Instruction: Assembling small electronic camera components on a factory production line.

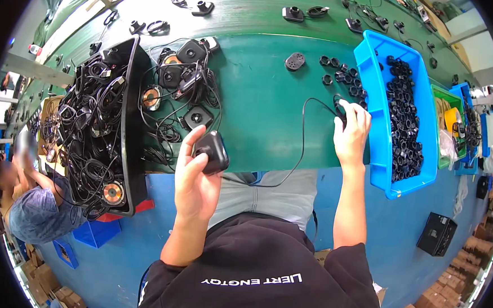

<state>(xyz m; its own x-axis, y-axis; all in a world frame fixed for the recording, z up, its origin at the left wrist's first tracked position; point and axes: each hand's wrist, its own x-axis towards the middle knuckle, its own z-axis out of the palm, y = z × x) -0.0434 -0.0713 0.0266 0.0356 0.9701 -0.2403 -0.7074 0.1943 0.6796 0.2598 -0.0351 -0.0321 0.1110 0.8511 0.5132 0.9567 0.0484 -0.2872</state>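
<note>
My left hand [195, 187] is closed around a black, rounded-square device [217, 153] with a short stub on one side, held over the table's near edge. From it a thin black cable [302, 141] sweeps in a loop across to my right hand [352, 135]. That hand pinches the cable's far end, where a small dark piece shows partly behind the fingers; its exact shape is hidden. Just beyond the right hand lie loose black ring nuts [349, 81]. Similar devices with tangled cables [190, 83] are heaped beyond my left hand.
A black crate [128, 147] full of cabled devices stands at left, a blue bin [377, 122] of black ring nuts at right. A black oval part [295, 61] lies on the green table [256, 92]. Another person [42, 212] sits at far left. More cabled devices line the back surface.
</note>
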